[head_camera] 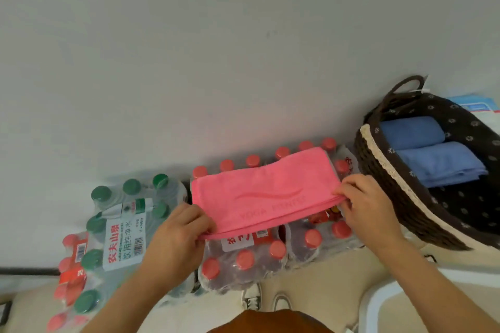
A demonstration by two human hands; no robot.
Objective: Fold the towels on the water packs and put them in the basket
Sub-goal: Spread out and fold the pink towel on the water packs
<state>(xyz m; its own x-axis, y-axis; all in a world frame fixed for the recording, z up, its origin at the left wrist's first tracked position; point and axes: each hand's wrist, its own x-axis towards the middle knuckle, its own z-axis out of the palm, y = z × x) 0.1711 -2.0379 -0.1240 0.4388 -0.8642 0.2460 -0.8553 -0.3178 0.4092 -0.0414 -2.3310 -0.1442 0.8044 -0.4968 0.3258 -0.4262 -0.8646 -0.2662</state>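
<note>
A: Pink folded microfibre towel (265, 194)?
B: On shrink-wrapped red-capped water packs (243, 259), centre. left hand (178, 235) grip pinched on near-left edge, right hand (365, 205) on near-right.
A: Basket?
B: dark woven basket (392, 192) right, two blue folded towels (438, 165) inside.

a plain grey wall (243, 48) fills the upper view. below, a beige floor (324, 273) with two white sneakers (252, 297) side by side. a white plastic seat (378, 303) stands at lower right. a blue-and-white packet (479, 104) lies at the far right edge.
</note>
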